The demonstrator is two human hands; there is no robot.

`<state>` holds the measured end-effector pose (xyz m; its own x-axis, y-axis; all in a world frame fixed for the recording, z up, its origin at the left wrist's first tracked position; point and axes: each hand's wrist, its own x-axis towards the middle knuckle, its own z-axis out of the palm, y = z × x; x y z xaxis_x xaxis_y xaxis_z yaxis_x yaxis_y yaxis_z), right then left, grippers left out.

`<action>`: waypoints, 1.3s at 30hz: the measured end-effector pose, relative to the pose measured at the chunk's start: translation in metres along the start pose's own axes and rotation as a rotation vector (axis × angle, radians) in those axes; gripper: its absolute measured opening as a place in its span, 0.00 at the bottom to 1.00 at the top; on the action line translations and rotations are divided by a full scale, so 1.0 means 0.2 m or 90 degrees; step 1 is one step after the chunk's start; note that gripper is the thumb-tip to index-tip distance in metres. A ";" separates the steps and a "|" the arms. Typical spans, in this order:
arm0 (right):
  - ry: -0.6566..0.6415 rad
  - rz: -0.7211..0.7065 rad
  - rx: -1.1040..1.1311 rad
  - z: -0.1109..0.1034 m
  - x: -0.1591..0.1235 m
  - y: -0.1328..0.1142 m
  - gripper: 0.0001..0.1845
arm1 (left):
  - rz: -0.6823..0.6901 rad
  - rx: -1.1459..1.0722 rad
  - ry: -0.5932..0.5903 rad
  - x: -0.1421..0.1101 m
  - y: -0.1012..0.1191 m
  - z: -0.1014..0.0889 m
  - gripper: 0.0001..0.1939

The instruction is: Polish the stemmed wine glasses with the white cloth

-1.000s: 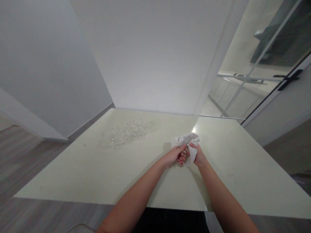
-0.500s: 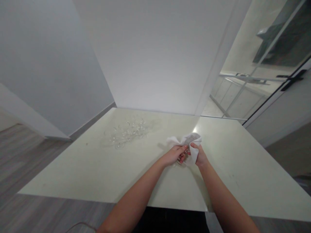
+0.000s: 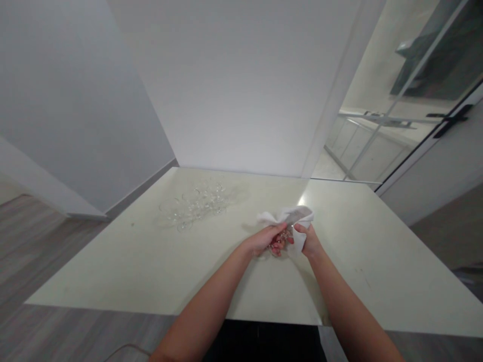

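Both my hands meet over the middle of a pale table (image 3: 132, 261). My left hand (image 3: 264, 240) grips the lower part of a clear glass (image 3: 284, 236), mostly hidden by fingers and cloth. My right hand (image 3: 307, 240) holds a white cloth (image 3: 292, 217) wrapped around the upper part of that glass. A cluster of several clear glasses (image 3: 194, 206) stands on the table to the far left of my hands.
A white wall (image 3: 234, 85) rises right behind the table's far edge. A glass sliding door (image 3: 392, 115) with a black frame stands at the right. Grey wood floor (image 3: 33, 241) lies to the left of the table.
My hands and the cloth have shifted slightly left and the cloth has turned a little around the glass. The glasses on the table have not moved.
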<state>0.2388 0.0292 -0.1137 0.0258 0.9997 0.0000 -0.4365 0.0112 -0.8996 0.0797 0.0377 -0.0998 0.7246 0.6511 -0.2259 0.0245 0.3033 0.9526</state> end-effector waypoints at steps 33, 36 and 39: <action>-0.140 0.000 -0.299 -0.10 0.08 0.00 0.13 | 0.374 1.010 0.390 -0.07 0.05 -0.01 0.28; -0.100 -0.068 -0.388 -0.12 0.11 0.01 0.12 | 0.372 1.014 0.394 -0.07 0.05 -0.03 0.28; -0.091 -0.089 -0.418 -0.12 0.12 0.01 0.12 | 0.366 1.003 0.388 -0.06 0.04 -0.05 0.28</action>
<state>0.2599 0.0520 -0.1259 -0.0969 0.9836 0.1524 0.1984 0.1691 -0.9654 0.0641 0.0385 -0.0904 0.5545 0.6763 0.4849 0.7214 -0.6812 0.1251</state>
